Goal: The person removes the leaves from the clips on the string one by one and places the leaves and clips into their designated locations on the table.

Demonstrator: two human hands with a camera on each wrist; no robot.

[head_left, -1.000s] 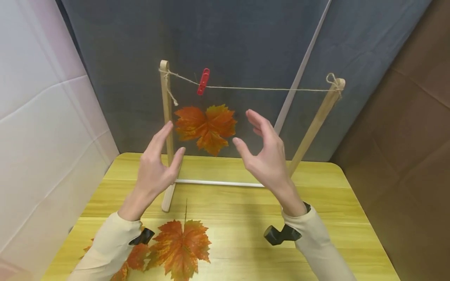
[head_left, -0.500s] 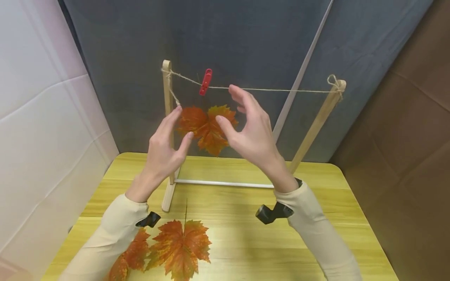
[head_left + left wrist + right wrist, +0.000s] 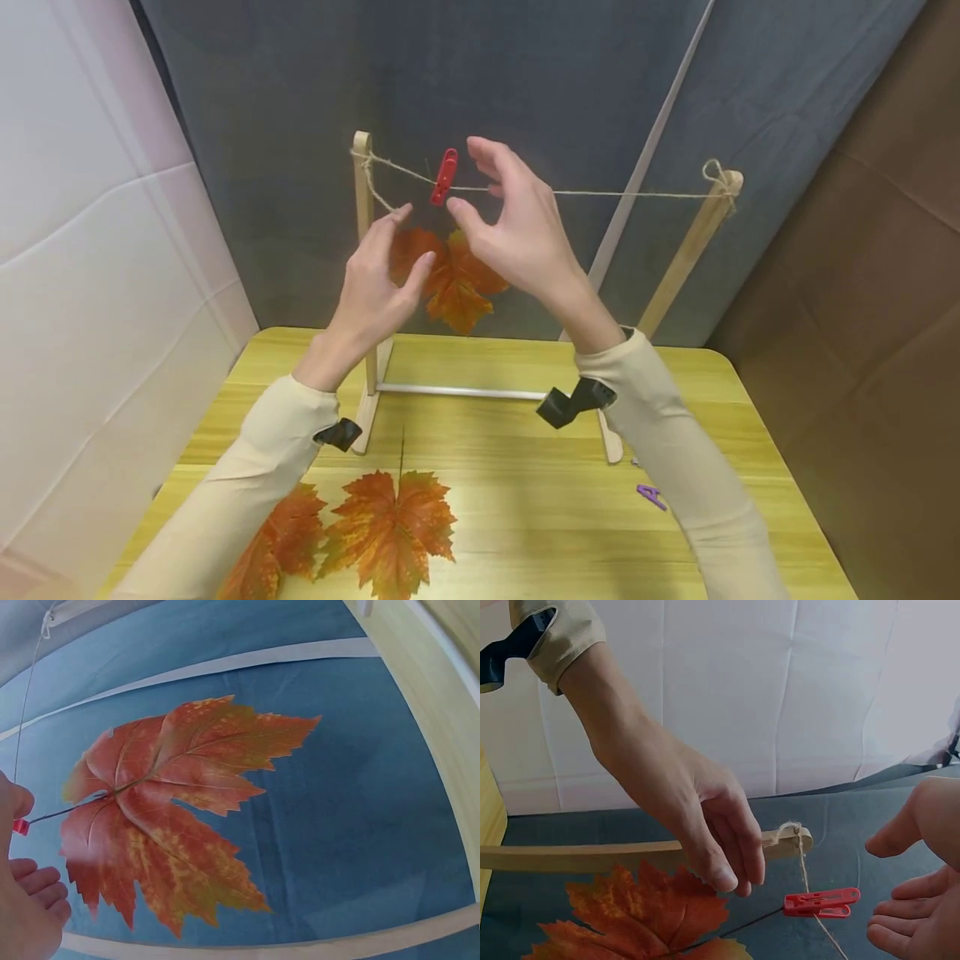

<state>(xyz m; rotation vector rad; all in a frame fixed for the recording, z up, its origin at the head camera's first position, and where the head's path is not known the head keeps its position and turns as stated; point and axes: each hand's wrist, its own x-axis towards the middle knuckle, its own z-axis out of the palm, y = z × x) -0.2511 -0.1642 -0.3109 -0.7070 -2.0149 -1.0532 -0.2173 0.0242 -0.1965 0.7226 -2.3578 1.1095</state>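
Note:
A red clothespin sits on the twine and grips the stem of an orange maple leaf, which hangs below it. My right hand is at the clothespin's right, thumb and fingers spread apart, thumb tip close beside its lower end. Lower and to the left, my left hand is in front of part of the leaf, with relaxed fingers and nothing held. In the right wrist view the clothespin lies between both hands, a gap showing on each side.
Wooden posts carry the twine, joined low down by a white rod. Two more maple leaves, one in full view, lie on the table at front left. A purple clothespin lies near the right forearm.
Both hands have risen toward the twine. The right hand has also moved left to the red clothespin, and the left hand slightly right. The purple clothespin has come into sight.

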